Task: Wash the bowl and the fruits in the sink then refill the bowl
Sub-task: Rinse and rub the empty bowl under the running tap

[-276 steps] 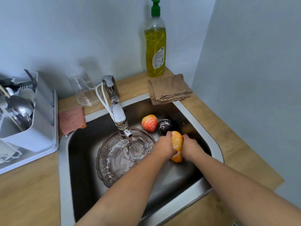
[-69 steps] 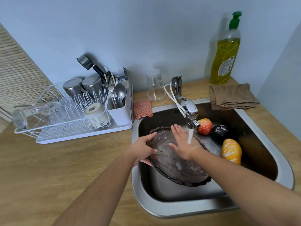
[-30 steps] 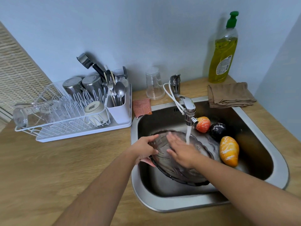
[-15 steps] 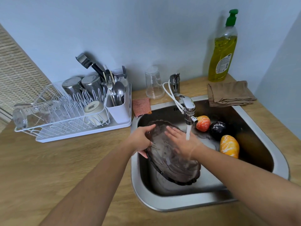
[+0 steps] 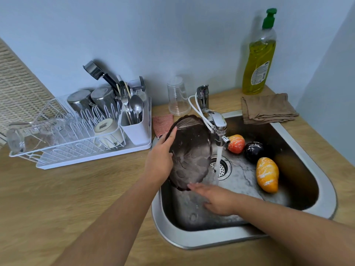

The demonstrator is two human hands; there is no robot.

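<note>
Head view, single entry. Bowl (image 5: pixel 189 152): dark translucent glass with a scalloped rim, tipped steeply on edge over the left part of the sink (image 5: pixel 192 240), just left of the water stream (image 5: pixel 218 160) falling from the faucet (image 5: pixel 217 123) onto the drain (image 5: pixel 222 167). Left hand (image 5: pixel 160 160): grasping the bowl's left rim, forefinger laid up along the edge. Right hand (image 5: pixel 215 200): released, fingers outstretched and flat, tips at the bowl's near rim, low inside the sink. Fruits, all on the sink floor at the right: red-orange fruit (image 5: pixel 236 144) farthest, dark fruit (image 5: pixel 253 151) just beside it, yellow-orange fruit (image 5: pixel 267 174) nearer. On the wooden counter (image 5: pixel 57 198): white dish rack (image 5: pixel 76 139) with cutlery holder (image 5: pixel 136 129) at the left; pink cloth (image 5: pixel 162 123) and upturned clear cup (image 5: pixel 177 98) behind the bowl; folded brown cloth (image 5: pixel 269 109) and soap bottle (image 5: pixel 258 60) at the far right.
</note>
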